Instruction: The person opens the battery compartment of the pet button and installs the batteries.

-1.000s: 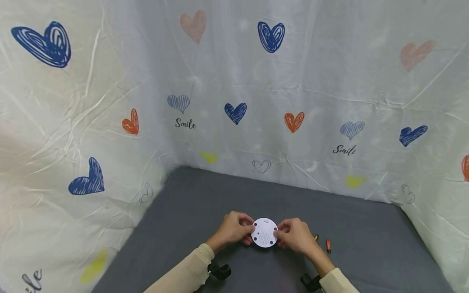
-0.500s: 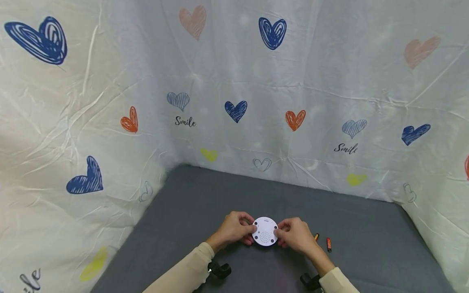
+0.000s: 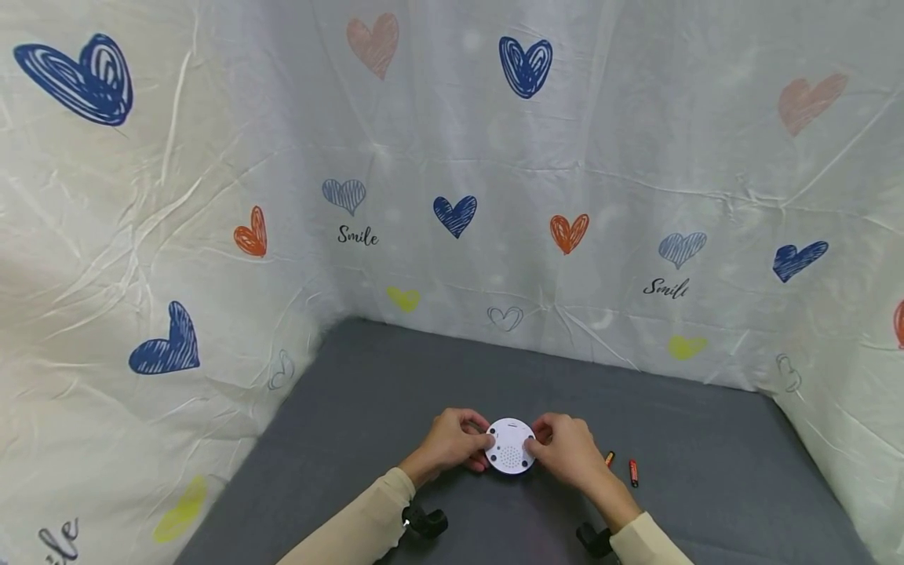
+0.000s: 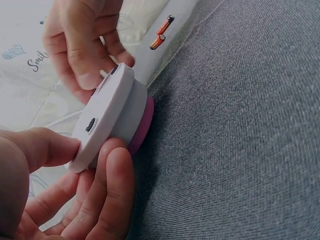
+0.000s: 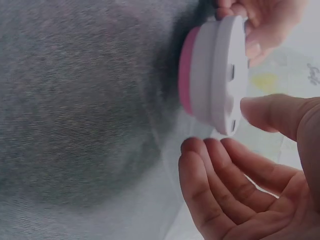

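Observation:
A round white device [image 3: 510,459] is held with its base facing up. Small dark feet and a cluster of tiny holes mark that base; a grey body [image 4: 136,107] and a pink rim [image 5: 185,70] lie below it. My left hand [image 3: 455,441] pinches one edge, thumb on the base and fingers underneath. At the opposite edge is my right hand [image 3: 568,447]; its thumb rests on or just over the base, while its curved fingers [image 5: 194,170] stand a little apart from the side. Two orange-and-black batteries [image 3: 633,473] [image 3: 610,458] lie right of that hand.
A grey cloth [image 3: 395,369] covers the table. White curtains [image 3: 607,165] printed with hearts and "Smile" enclose its back and sides. Black wrist mounts [image 3: 425,521] hang below both wrists.
My right hand's fingers have loosened from the device's edge and shifted slightly up, with the thumb still at the base. My left hand and the device stay nearly in place.

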Motion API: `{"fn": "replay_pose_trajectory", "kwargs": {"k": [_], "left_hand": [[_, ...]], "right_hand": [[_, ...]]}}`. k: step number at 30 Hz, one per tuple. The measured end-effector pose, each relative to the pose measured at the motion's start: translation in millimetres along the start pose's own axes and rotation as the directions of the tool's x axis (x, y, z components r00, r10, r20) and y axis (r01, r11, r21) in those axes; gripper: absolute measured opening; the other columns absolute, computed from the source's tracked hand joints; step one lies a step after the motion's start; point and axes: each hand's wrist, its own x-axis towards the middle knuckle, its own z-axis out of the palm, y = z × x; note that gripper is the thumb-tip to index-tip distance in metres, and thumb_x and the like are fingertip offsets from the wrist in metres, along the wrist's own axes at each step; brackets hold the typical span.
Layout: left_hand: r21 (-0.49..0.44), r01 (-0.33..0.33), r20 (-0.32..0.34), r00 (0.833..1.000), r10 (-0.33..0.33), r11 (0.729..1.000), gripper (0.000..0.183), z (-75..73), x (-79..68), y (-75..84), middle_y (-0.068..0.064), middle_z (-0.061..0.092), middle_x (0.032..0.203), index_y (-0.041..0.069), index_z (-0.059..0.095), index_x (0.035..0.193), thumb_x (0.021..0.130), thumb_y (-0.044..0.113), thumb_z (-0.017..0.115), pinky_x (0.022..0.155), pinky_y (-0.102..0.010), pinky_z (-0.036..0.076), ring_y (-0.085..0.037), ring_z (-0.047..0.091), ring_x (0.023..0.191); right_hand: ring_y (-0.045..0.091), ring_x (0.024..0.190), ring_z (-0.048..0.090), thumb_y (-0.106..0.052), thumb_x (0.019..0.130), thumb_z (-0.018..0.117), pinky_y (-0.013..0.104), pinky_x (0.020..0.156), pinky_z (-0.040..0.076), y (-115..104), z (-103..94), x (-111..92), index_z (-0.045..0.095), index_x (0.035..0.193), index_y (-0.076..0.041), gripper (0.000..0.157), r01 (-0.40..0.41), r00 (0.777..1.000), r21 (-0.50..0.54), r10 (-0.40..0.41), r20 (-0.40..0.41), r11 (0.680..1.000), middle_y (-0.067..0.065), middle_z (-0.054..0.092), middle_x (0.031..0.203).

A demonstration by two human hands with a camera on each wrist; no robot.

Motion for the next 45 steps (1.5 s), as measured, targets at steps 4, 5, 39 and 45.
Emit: {"fn": "replay_pose_trajectory", "kwargs": {"k": [4,5,39,45], "left_hand": [[-0.002,-0.005,-0.009,1.0,0.005,1.0,0.025,2.0,-1.4,-0.2,-0.012,0.077,0.089,-0.003,0.072,0.116,0.093,0.003,0.081,0.058,-0.037,0.069,-0.019,0.075,0.061],[0.0,-0.008,-0.011,1.0,0.008,1.0,0.025,2.4,-1.7,-0.4,-0.012,0.077,0.09,-0.003,0.073,0.116,0.093,0.003,0.081,0.058,-0.037,0.069,-0.019,0.075,0.061],[0.032,-0.003,-0.033,0.999,0.004,0.999,0.029,7.0,-5.0,1.2,-0.014,0.078,0.099,-0.009,0.077,0.119,0.094,0.006,0.082,0.069,-0.038,0.071,-0.022,0.08,0.077],[0.009,0.032,-0.056,0.998,-0.032,0.999,0.031,9.2,-4.0,3.4,-0.015,0.078,0.099,-0.009,0.075,0.12,0.094,0.005,0.081,0.068,-0.038,0.071,-0.021,0.079,0.077]], "right_hand": [[0.01,0.08,0.068,-0.022,0.087,0.089,0.038,0.072,0.061,-4.7,0.5,1.5,0.08,0.103,-0.01,0.023,0.004,1.0,-0.012,-0.004,0.004,1.0,-0.001,0.077,0.09],[0.01,0.08,0.068,-0.022,0.086,0.089,0.038,0.072,0.061,-5.4,0.8,1.6,0.08,0.104,-0.01,0.023,0.003,1.0,-0.01,-0.003,0.011,1.0,-0.001,0.077,0.091],[0.011,0.077,0.064,-0.019,0.087,0.09,0.034,0.068,0.06,-5.7,6.3,2.7,0.082,0.108,-0.006,0.026,-0.016,0.998,0.008,0.015,0.064,1.0,0.001,0.076,0.09],[0.011,0.079,0.066,-0.019,0.088,0.09,0.035,0.07,0.061,-5.7,5.6,3.0,0.082,0.11,-0.005,0.027,-0.022,0.997,0.011,0.021,0.07,1.0,0.002,0.077,0.093]]}}
